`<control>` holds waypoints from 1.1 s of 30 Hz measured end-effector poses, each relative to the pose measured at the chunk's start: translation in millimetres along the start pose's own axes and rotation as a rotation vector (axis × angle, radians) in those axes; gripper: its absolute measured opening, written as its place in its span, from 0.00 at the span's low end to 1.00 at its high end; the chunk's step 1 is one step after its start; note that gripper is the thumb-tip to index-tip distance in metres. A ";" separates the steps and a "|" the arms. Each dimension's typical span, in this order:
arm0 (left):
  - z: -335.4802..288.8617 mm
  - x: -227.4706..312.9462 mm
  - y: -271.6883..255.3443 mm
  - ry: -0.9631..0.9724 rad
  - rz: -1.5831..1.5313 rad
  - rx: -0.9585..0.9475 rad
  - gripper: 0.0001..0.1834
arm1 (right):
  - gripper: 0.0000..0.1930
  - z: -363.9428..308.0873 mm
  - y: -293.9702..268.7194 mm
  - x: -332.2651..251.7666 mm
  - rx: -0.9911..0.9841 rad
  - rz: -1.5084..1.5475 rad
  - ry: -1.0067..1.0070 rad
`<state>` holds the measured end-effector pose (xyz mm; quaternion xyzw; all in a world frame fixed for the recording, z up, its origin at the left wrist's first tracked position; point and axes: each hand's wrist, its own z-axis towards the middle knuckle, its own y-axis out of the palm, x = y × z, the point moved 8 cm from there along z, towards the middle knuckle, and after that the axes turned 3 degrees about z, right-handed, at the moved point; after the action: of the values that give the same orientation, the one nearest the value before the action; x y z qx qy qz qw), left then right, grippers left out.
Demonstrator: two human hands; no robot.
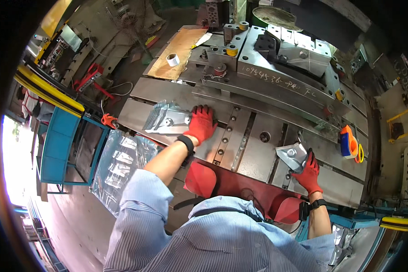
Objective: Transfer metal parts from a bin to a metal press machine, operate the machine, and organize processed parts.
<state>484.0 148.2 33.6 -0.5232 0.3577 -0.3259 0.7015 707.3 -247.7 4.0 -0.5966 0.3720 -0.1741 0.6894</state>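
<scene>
My left hand [201,123], in a red glove, lies with fingers stretched and thumb apart at the right end of several nested, bright stamped metal parts [167,119]. They rest on the slotted steel press bed [260,156], and the hand touches their edge. To the right, my right hand [308,174], also red-gloved, is closed on the lower right edge of another stamped metal part [291,154]. That part has a raised round boss and a bent tab at its top. The fingers beneath it are partly hidden.
Beyond the bed stands a heavy steel die [276,81]. A white tape roll [172,60] sits on cardboard [179,45] at the back left. An orange and blue holder [348,143] hangs on the right. At lower left, a plastic-lined bin [122,158] contains metal parts.
</scene>
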 end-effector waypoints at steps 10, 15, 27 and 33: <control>-18.0 -31.8 24.9 -0.056 -0.109 0.091 0.32 | 0.66 -2.6 -0.5 2.0 -0.023 -0.002 0.032; -43.0 -12.7 -20.4 0.031 -0.285 0.124 0.35 | 0.64 -3.5 -4.7 0.3 0.038 -0.044 0.024; -200.6 -5.9 -29.6 -0.304 -0.574 0.286 0.26 | 0.58 40.5 -141.1 -83.3 0.230 -0.129 -0.253; -207.1 8.7 -20.7 -0.374 -0.565 0.235 0.22 | 0.57 145.8 -204.0 -143.3 0.267 -0.286 -0.334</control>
<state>312.3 32.2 11.5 -0.5678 0.0245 -0.4444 0.6925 759.1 -95.0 243.7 -0.5675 0.1386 -0.2163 0.7823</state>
